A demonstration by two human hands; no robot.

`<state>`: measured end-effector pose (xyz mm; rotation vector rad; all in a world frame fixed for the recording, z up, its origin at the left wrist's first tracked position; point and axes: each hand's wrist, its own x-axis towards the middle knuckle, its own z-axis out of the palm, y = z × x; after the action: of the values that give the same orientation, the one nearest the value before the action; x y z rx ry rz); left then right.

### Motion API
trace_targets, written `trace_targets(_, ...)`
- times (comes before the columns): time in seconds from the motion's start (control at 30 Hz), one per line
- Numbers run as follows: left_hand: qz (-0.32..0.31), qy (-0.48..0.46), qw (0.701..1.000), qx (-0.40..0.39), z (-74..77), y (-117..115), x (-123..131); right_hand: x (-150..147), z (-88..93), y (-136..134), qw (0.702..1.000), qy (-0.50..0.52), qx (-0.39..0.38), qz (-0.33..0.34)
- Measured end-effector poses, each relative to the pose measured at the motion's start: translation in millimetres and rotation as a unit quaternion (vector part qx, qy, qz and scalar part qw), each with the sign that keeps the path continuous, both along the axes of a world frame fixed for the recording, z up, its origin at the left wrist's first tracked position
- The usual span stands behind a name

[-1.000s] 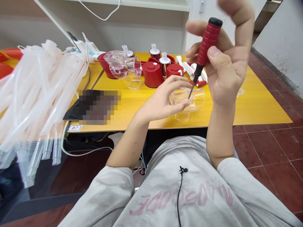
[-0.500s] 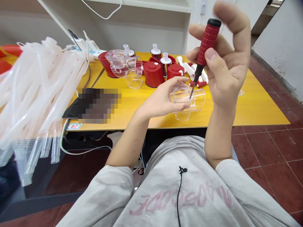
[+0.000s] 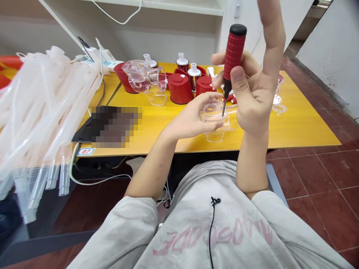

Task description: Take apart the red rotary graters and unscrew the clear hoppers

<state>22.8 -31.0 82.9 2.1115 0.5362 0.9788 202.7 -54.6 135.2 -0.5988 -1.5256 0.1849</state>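
My left hand (image 3: 192,116) cradles a clear plastic housing (image 3: 214,130) with a boxy lower part, its fingers curled around the near side. My right hand (image 3: 254,89) pinches a small screwdriver (image 3: 232,52) with a red ribbed handle and black cap between thumb and fingers, one finger pointing straight up. The thin shaft runs down, and its tip (image 3: 223,113) sits inside the clear housing's opening. The hand and fingers hide part of the housing's right side.
A bundle of clear ribbed plastic tubes (image 3: 42,112) fills the left side beside the yellow table (image 3: 283,130). Red lidded canisters (image 3: 179,87), white-capped red cylinders (image 3: 193,76) and clear jugs (image 3: 144,78) stand at the back. A pixelated patch (image 3: 114,127) covers part of the table.
My right hand has shifted left and the screwdriver now stands more upright, its tip still in the housing. One finger has straightened upward. My left hand has barely moved.
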Motion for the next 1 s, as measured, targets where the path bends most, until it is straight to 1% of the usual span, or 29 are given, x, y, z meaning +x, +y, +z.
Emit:
trace_targets(0.13, -0.004, -0.002, 1.0, 0.003, -0.9, 1, 0, -3, 2.5, -5, 0.999, 0.026, 0.03, 0.022)
trace_targets(0.27, -0.01, -0.004, 1.0, 0.019, 0.5, 1, 0, 1, 3.8, -4, 0.996, 0.057, 0.066, 0.01)
trace_targets(0.43, -0.012, 0.005, 1.0, 0.023, 4.2, -1, 0, 3, 4.9, 1, 1.0, 0.008, 0.025, -0.009)
trace_targets(0.53, -0.01, 0.01, 1.0, 0.024, 5.5, -2, -1, -1, 5.9, 3, 0.998, 0.049, 0.025, 0.006)
trace_targets(0.6, -0.01, 0.013, 1.0, 0.027, 5.8, -2, -1, -2, 7.0, 2, 0.997, 0.072, 0.034, 0.004)
trace_targets(0.77, -0.007, 0.013, 1.0, 0.025, 5.1, -3, -2, 5, 13.9, -11, 0.996, -0.005, 0.078, -0.044)
trace_targets(0.83, -0.006, 0.017, 0.999, 0.027, 5.2, -4, -2, 10, 17.3, -13, 0.994, -0.009, 0.093, -0.052)
trace_targets(0.9, -0.003, 0.022, 0.999, 0.039, 5.9, -4, -2, 15, 19.5, -10, 0.994, -0.012, 0.111, -0.019)
trace_targets(1.0, 0.007, 0.037, 0.997, 0.061, 8.6, -5, -3, 21, 20.2, -2, 0.988, -0.034, 0.134, 0.062)
